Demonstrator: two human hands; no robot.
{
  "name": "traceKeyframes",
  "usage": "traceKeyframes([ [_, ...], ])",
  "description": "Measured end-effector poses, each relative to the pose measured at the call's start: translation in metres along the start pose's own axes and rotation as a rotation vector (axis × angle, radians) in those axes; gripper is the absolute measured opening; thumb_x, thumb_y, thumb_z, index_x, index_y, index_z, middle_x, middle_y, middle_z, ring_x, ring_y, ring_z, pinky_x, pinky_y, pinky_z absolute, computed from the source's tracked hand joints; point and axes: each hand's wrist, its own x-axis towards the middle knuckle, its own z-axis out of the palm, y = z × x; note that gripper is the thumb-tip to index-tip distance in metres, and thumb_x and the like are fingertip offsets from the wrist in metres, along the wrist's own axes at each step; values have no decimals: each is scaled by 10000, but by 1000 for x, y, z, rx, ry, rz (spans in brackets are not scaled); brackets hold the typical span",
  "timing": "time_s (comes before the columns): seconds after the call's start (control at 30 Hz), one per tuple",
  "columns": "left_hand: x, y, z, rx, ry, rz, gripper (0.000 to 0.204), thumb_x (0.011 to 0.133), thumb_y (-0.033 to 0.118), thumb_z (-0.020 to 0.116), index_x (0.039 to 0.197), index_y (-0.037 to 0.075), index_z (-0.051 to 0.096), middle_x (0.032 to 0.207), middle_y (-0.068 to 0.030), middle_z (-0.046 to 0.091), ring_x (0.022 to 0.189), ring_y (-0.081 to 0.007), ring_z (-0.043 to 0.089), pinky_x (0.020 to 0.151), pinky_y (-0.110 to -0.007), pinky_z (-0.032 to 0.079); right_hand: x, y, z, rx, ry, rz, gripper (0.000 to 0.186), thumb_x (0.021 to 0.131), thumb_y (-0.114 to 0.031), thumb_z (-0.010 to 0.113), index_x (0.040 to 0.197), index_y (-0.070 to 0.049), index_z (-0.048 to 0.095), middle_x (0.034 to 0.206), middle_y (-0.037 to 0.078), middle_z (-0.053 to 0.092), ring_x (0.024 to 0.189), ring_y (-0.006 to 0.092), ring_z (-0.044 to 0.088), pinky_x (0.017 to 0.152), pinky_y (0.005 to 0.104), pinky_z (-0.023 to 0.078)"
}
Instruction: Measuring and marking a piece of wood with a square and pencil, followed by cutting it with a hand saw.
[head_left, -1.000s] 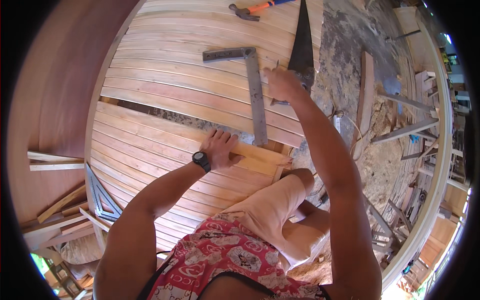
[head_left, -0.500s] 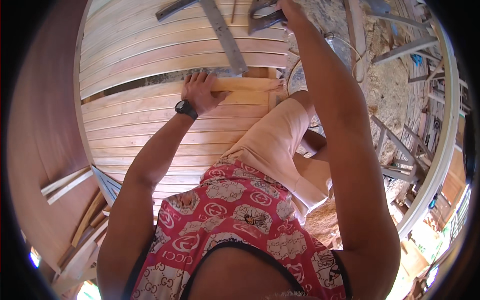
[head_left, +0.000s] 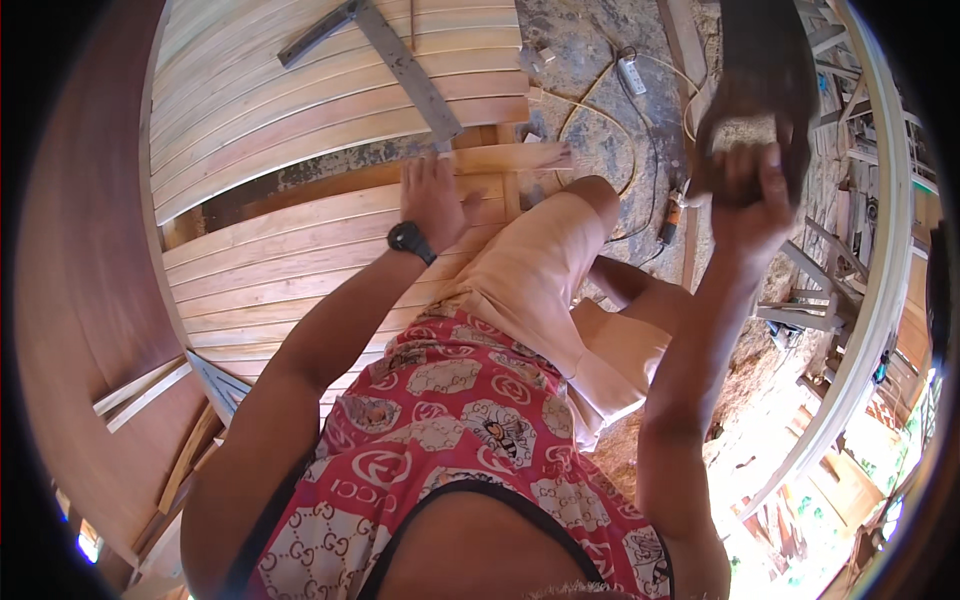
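Note:
My left hand [head_left: 434,203] rests with fingers stretched over a narrow plank [head_left: 515,157] at the edge of a slot in the slatted wooden panel [head_left: 230,277]. A dark watch is on that wrist. My right hand [head_left: 750,210] is closed on the handle of a hand saw [head_left: 756,55], raised at the upper right, its dark blade pointing up out of view. A steel square [head_left: 403,75] lies on the upper slats beside a thin stick [head_left: 411,25], its long arm reaching toward the slot near my left hand.
A brown plywood panel [head_left: 85,260] stands at the left, with offcuts and a pale triangle square [head_left: 215,385] beside it. The dusty floor [head_left: 570,40] holds cords, a white power strip [head_left: 631,75] and an orange tool [head_left: 668,225]. A long pale beam [head_left: 882,262] and wood frames are at the right.
My right hand has picked up the saw from the slats and lifted it rightward, closer to me. My left hand stays on the plank. The view has shifted.

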Motion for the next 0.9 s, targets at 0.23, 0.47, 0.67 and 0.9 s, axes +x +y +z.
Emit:
traceKeyframes([
  [0.23, 21, 23, 7, -294, -168, 33, 471, 902, 317, 736, 1201, -10, 574, 1122, -231, 580, 1075, -397, 572, 919, -468, 499, -116, -9, 7, -31, 657, 277, 418, 996, -136, 550, 1371, 42, 503, 691, -29, 341, 631, 108, 359, 722, 333, 393],
  [0.47, 47, 15, 16, -169, -151, 123, 476, 898, 334, 743, 1203, 9, 576, 1116, -191, 606, 1026, -389, 586, 909, -464, 500, -181, -22, -24, -49, 514, 205, 222, 965, -111, 524, 1131, 22, 588, 678, -15, 348, 639, 118, 362, 747, 325, 383],
  [0.67, 67, -4, 18, -56, -342, 179, 539, 856, 391, 792, 1169, 15, 566, 1094, -173, 647, 1055, -365, 619, 971, -480, 473, -212, -17, -15, -24, 668, 343, 267, 980, -144, 537, 736, -106, 435, 671, -10, 358, 642, 127, 364, 750, 319, 376],
  [0.9, 92, 6, -2, -228, -235, 375, 485, 874, 377, 778, 1141, 51, 539, 983, -172, 661, 930, -376, 644, 805, -479, 520, -245, -36, -11, -52, 595, 290, 268, 984, -142, 567, 737, -107, 468, 668, -24, 370, 633, 111, 369, 715, 306, 391],
])
